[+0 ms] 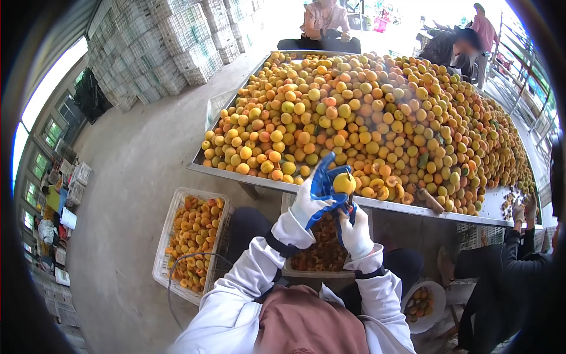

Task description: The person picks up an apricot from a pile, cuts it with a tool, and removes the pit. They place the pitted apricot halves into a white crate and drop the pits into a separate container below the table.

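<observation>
The left hand (pixel 311 203), in a white glove with blue fingers, is raised just in front of the table edge and curls around a yellow apricot (pixel 344 183), which sits at its fingertips, above and slightly to the right of the palm. The right hand (pixel 355 231), also in a white glove, is lower and just to the right, closed around a small dark tool (pixel 350 206) whose tip points up at the underside of the apricot; I cannot tell whether it touches the fruit. The two hands are almost touching.

Beyond them a long metal table (pixel 236 173) is heaped with yellow and orange apricots. Directly under the hands a tray (pixel 321 253) holds darker brownish pieces. To the left on the floor stands a white crate (pixel 191 245) of cut fruit. At the right edge another person's gloved hands (pixel 523 207) work at the table.
</observation>
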Available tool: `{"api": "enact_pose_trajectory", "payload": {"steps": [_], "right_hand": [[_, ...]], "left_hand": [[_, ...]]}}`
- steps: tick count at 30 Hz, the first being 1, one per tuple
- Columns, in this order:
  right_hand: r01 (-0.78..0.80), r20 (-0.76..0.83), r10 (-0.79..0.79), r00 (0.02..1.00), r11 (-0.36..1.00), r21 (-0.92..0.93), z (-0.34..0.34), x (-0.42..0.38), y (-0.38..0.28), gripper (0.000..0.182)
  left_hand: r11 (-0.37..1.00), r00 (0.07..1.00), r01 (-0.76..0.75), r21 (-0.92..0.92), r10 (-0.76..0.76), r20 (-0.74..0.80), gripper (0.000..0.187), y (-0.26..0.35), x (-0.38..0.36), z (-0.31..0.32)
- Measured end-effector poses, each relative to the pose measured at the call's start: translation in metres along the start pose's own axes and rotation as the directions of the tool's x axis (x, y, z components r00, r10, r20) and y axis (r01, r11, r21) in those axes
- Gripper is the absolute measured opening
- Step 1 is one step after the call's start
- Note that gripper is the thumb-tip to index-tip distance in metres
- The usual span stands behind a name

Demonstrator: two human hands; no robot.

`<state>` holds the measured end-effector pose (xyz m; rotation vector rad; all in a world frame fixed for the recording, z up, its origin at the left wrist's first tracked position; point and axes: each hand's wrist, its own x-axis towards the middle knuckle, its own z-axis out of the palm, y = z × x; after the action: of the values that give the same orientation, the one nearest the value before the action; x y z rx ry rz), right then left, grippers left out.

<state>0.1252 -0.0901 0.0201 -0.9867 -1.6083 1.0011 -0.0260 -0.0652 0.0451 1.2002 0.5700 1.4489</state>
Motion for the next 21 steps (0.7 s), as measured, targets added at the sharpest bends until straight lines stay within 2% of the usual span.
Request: {"api": "enact_pose_trajectory", "payload": {"steps": [2,3,4,6,7,8,10,11,12,13,14,16,17,18,19,21], "right_hand": [[0.026,-0.011,-0.026,1.000,1.000,0.015,0.000,0.000,0.001,0.013],[0.002,0.002,-0.002,1.000,1.000,-0.022,0.000,0.000,0.002,0.012],[-0.024,0.014,0.025,1.000,0.998,-0.058,0.000,-0.001,0.003,0.012],[-0.035,0.024,0.037,0.999,0.996,-0.077,0.001,-0.003,0.002,0.011],[-0.034,0.034,0.038,0.999,0.995,-0.098,0.001,-0.002,0.001,0.011],[-0.033,0.034,0.036,0.999,0.995,-0.097,0.000,-0.001,0.001,0.011],[0.062,0.047,-0.061,0.997,0.998,-0.010,-0.003,-0.002,0.002,0.010],[0.040,0.055,-0.041,0.998,0.999,0.009,-0.006,-0.002,0.001,0.012],[0.016,0.065,-0.018,0.998,0.999,0.028,-0.010,-0.002,-0.001,0.014],[-0.101,0.118,0.091,0.989,0.991,0.086,-0.015,-0.003,-0.004,0.015],[-0.157,0.160,0.132,0.978,0.975,0.158,-0.017,-0.002,0.000,0.015],[-0.210,0.146,0.176,0.973,0.942,0.261,-0.015,-0.003,-0.004,0.012],[-0.206,0.144,0.172,0.974,0.942,0.264,-0.013,-0.003,-0.005,0.012],[-0.056,0.057,0.049,0.997,0.989,0.140,-0.011,-0.003,-0.006,0.011],[0.086,-0.013,-0.086,0.996,0.996,0.001,-0.009,-0.003,-0.006,0.011],[0.070,-0.033,-0.071,0.997,0.997,-0.039,-0.006,-0.004,-0.005,0.011]], "left_hand": [[0.994,0.995,0.101,-0.043,-0.102,-0.011,0.059,-0.023,-0.007,-0.010],[0.982,0.984,0.154,-0.108,-0.163,-0.071,0.048,-0.035,-0.013,-0.012],[0.982,0.984,0.157,-0.108,-0.166,-0.071,0.048,-0.030,-0.013,-0.009],[0.929,0.950,0.275,-0.249,-0.302,-0.079,0.045,-0.003,-0.013,0.006],[0.928,0.946,0.274,-0.252,-0.307,-0.106,0.037,0.007,-0.012,0.014],[0.929,0.946,0.273,-0.251,-0.306,-0.106,0.037,0.005,-0.010,0.010],[0.972,0.974,0.210,-0.101,-0.218,-0.068,0.030,0.001,-0.008,0.005],[0.980,0.983,0.185,0.071,-0.183,-0.031,0.028,0.004,-0.005,0.002],[0.979,0.982,0.190,0.069,-0.188,-0.035,0.028,0.008,-0.003,-0.002],[0.943,0.987,0.152,0.295,-0.162,0.011,0.029,0.016,0.001,-0.002],[0.858,0.987,0.096,0.505,-0.147,0.063,0.030,0.023,0.003,-0.001],[0.874,0.983,0.121,0.470,-0.173,0.068,0.031,0.024,0.004,-0.002],[0.924,0.966,0.212,0.317,-0.247,0.072,0.033,0.017,0.006,-0.005],[0.941,0.944,0.301,0.157,-0.317,0.089,0.035,0.012,0.007,-0.007],[0.941,0.944,0.299,0.161,-0.316,0.092,0.035,0.014,0.006,-0.002],[0.957,0.966,0.256,-0.136,-0.248,0.073,0.043,0.019,-0.001,0.014]]}}
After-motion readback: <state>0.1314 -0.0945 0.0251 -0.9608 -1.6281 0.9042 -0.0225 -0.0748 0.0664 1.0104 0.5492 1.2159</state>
